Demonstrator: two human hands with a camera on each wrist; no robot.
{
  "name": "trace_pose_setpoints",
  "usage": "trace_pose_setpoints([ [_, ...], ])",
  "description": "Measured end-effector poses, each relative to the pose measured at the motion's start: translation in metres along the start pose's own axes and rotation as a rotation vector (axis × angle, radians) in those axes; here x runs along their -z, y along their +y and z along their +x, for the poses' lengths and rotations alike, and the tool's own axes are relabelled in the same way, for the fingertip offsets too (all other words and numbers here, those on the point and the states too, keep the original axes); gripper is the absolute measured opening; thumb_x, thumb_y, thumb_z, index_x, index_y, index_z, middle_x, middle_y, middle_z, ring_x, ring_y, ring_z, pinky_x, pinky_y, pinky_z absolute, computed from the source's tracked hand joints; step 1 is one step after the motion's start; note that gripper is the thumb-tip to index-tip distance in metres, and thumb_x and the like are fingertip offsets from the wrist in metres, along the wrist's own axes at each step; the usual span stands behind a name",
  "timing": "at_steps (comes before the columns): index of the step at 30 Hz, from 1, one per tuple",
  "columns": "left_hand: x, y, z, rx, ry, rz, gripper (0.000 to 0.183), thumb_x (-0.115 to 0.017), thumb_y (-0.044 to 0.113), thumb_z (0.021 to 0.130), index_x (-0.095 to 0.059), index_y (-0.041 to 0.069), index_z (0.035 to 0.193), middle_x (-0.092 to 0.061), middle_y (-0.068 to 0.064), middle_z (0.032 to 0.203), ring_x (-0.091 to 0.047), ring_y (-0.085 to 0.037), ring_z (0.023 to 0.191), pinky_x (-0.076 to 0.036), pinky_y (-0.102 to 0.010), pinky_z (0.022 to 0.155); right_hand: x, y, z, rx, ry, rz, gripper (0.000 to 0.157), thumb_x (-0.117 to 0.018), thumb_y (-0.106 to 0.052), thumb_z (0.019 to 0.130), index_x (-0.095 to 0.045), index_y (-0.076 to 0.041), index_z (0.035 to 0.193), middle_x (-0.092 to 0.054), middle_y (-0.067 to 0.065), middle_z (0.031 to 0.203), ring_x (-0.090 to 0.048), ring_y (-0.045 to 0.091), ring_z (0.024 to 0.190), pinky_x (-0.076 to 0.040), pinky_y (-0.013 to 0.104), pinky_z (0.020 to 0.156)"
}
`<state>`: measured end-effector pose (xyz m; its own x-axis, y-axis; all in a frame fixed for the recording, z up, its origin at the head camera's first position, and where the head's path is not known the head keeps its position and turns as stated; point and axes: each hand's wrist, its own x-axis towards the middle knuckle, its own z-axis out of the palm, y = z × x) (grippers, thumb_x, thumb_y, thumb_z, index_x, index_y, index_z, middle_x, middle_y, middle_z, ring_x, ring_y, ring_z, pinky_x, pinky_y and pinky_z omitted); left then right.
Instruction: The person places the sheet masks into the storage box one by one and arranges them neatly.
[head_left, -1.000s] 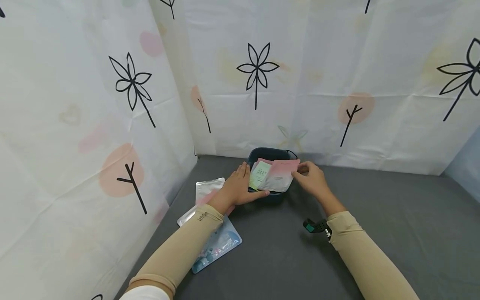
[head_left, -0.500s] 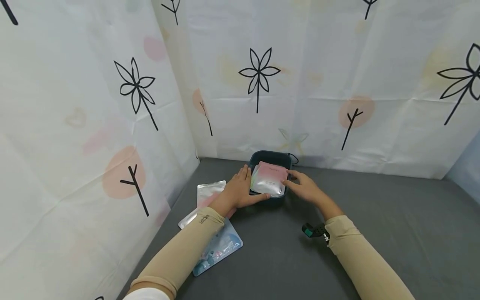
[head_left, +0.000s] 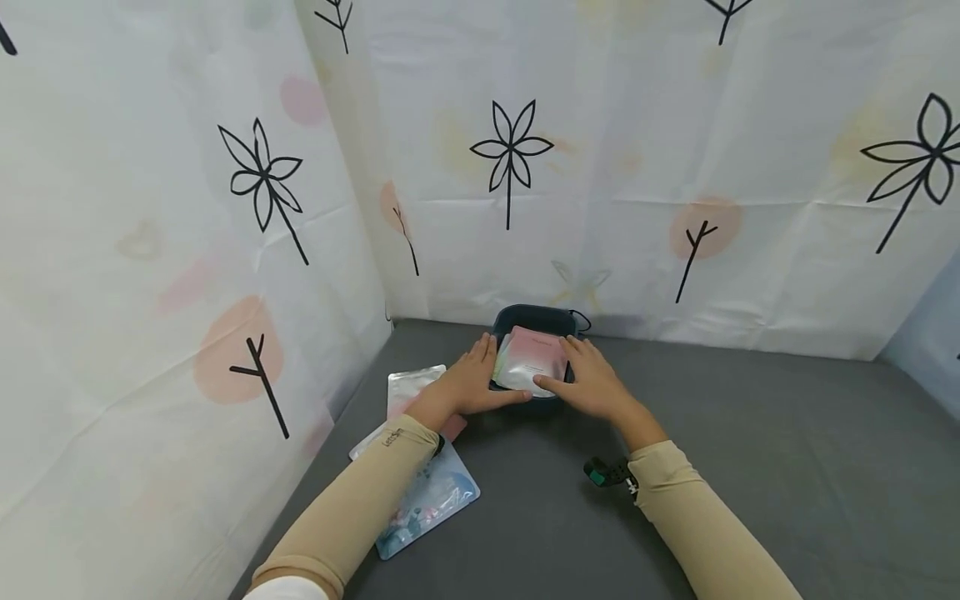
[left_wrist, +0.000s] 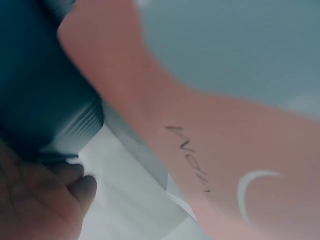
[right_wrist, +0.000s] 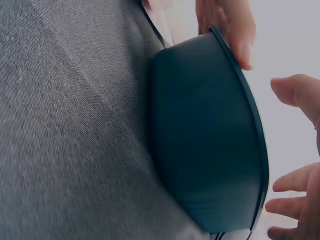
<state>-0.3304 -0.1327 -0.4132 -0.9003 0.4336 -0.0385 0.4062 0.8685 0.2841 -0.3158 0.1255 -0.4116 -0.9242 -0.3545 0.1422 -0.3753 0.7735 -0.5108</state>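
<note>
A dark teal bin [head_left: 534, 317] stands at the back of the table. In it leans a pink-and-silver foil packet [head_left: 534, 354], with a pale green edge of another showing behind its left side. My left hand [head_left: 467, 387] lies along the bin's left side, thumb stretched across the front rim; in the left wrist view its curled-looking fingers [left_wrist: 80, 185] are beside the bin wall. Over the bin's right edge spreads my right hand [head_left: 596, 385], its thumb near the packet's lower corner. The right wrist view shows the right fingers [right_wrist: 295, 205] extended by the rim.
Left of the bin lie a silver-and-pink packet [head_left: 412, 385] and a blue patterned packet [head_left: 433, 504], partly under the left forearm. A patterned cloth wall [head_left: 630, 167] rises right behind the bin. A black cord [head_left: 583, 319] shows at the bin's back right corner.
My right hand has let go of the pink packet, which now sits lower and further left in the bin. The hand has moved left and spread over the rim. The left hand stays put.
</note>
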Motion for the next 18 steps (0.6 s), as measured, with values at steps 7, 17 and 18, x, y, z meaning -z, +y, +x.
trace_pose_setpoints([
  [7,0.017,-0.016,-0.01,-0.061,-0.009,-0.298,0.126,-0.072,0.066,0.092,0.015,0.018,0.17,-0.019,-0.017,0.178,-0.026,-0.038,0.163,-0.031,-0.058,0.128,-0.012,-0.006,0.005,-0.011,-0.027,-0.041,0.104,-0.058,-0.068,0.099,-0.018,-0.002,0.17,-0.017,0.027,0.176,-0.005,0.051,0.164,-0.008,0.07,0.13],
  [17,0.038,-0.046,-0.043,0.106,0.1,-0.335,0.095,-0.07,0.056,0.098,-0.021,0.016,0.169,-0.062,-0.021,0.146,-0.064,-0.037,0.13,-0.054,-0.056,0.108,-0.014,-0.013,0.011,0.013,0.002,-0.074,0.108,-0.059,-0.073,0.095,-0.023,-0.004,0.169,-0.019,0.024,0.176,-0.006,0.049,0.164,-0.01,0.066,0.131],
  [18,0.037,-0.05,-0.046,0.116,0.101,-0.33,0.091,-0.07,0.055,0.099,-0.026,0.015,0.167,-0.063,-0.021,0.143,-0.065,-0.035,0.126,-0.056,-0.054,0.106,-0.015,-0.013,0.011,0.012,0.0,-0.085,0.108,-0.058,-0.073,0.095,-0.023,-0.003,0.169,-0.019,0.024,0.176,-0.008,0.049,0.164,-0.012,0.066,0.131],
])
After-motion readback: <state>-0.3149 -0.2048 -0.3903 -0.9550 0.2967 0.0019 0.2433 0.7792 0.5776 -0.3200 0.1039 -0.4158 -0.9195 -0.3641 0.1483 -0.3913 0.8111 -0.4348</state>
